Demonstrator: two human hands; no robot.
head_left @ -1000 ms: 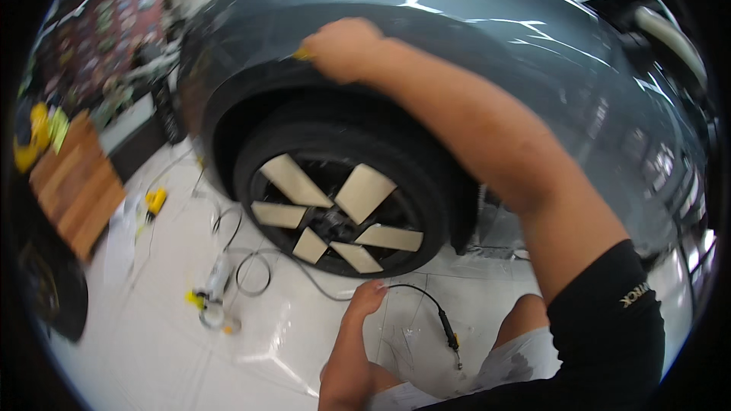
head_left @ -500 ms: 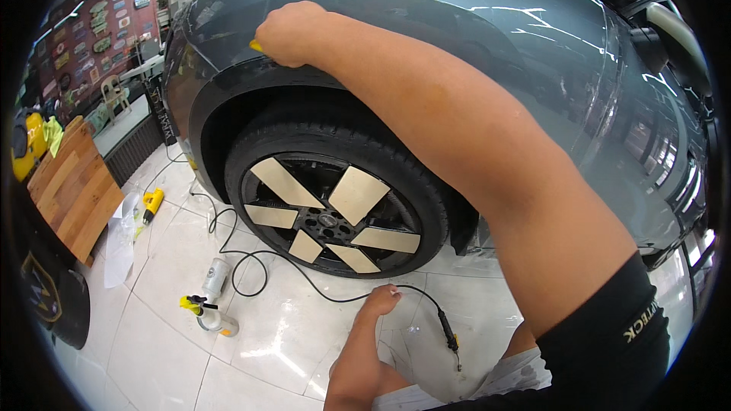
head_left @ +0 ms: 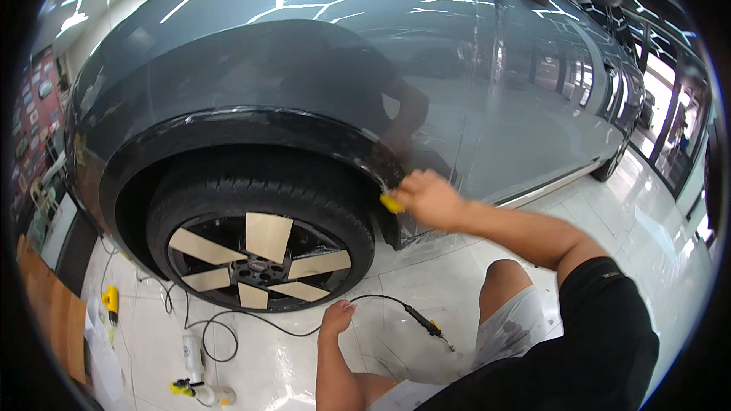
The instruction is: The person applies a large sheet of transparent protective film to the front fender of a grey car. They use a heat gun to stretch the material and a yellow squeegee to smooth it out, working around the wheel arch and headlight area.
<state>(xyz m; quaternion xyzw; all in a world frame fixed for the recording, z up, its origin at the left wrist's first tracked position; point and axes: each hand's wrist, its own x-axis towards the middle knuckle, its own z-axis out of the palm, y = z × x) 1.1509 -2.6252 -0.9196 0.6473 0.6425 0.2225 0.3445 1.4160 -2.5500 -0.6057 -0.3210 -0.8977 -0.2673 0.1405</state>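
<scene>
My right hand [head_left: 428,199] is closed on a small yellow squeegee [head_left: 392,202], partly hidden by the fingers. It is pressed at the rear edge of the black wheel-arch trim [head_left: 304,134] on a grey car fender [head_left: 335,61]. Clear film edges show along the trim. Low in front of the tyre [head_left: 350,217], my left hand [head_left: 336,318] is closed, a whitish bit showing at its fingers. A black cable [head_left: 297,332] passes at that hand; whether I grip it cannot be told. The cable ends in a black wand [head_left: 421,321] with a metal tip.
Beige panels cover the wheel spokes [head_left: 268,236]. On the tiled floor at left are a spray bottle [head_left: 209,393], a pale bottle [head_left: 193,358], a yellow heat gun [head_left: 112,303] and a wooden board [head_left: 57,320]. Cable loops lie between bottles and tyre.
My right hand has moved from the front upper part of the arch back and down to its rear edge, with the squeegee. The view has shifted rightward. My left hand stays low and closed.
</scene>
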